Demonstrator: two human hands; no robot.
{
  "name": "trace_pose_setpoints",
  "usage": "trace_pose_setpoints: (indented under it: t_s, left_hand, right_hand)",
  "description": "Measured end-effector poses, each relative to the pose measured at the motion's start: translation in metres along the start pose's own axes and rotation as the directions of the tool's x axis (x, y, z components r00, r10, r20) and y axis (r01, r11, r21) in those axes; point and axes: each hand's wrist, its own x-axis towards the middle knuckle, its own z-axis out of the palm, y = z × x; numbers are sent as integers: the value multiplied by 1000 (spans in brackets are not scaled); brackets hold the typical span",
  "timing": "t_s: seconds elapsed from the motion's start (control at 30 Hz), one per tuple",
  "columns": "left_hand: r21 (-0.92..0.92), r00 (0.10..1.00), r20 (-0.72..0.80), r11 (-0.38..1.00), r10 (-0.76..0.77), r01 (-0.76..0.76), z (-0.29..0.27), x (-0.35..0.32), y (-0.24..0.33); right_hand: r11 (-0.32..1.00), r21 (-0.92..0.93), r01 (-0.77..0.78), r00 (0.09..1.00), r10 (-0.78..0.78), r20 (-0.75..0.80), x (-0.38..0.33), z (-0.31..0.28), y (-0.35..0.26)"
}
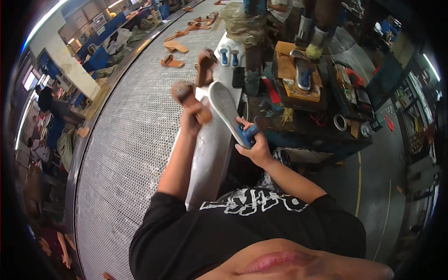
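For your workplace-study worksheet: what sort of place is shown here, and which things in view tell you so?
Probably a shoe factory line. Tan sandals lie along a long mesh conveyor, the right hand holds a grey-and-blue sole, and the left hand grips a brown sandal.

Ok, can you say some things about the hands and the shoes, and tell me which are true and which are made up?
1. The right hand holds a grey sole with a blue heel end. True.
2. The left hand holds a green boot. False: it holds a brown sandal.
3. More brown sandals lie on the mesh belt. True.
4. The person wears thick gloves. False: both hands are bare.
5. The grey sole lies flat on the belt. False: it is held up in the air.
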Motion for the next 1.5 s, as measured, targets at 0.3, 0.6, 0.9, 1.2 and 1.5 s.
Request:
trace_pose_setpoints:
  t_s: [0.3,0.6,0.9,1.2,1.5]
  left_hand:
    - [696,985,173,709,-6,-118,203,12,-195]
    - [864,781,476,-380,403,-331,263,223,-222]
    - [929,905,348,39,246,-368,195,123,-164]
    - [998,854,-8,-52,520,41,1,-66,-120]
    - [970,974,133,-224,181,-91,-61,67,44]
  right_hand:
    - [966,-255,-45,942,-44,-333,-41,-102,-26]
    - [958,-248,-143,755,-56,-654,-88,-165,-72]
    - [723,-674,-152,864,-235,-446,35,-197,-10]
    - [425,-836,-347,903,-92,-421,123,-240,103]
    - [330,-824,-460,882,66,-466,159,-238,87]
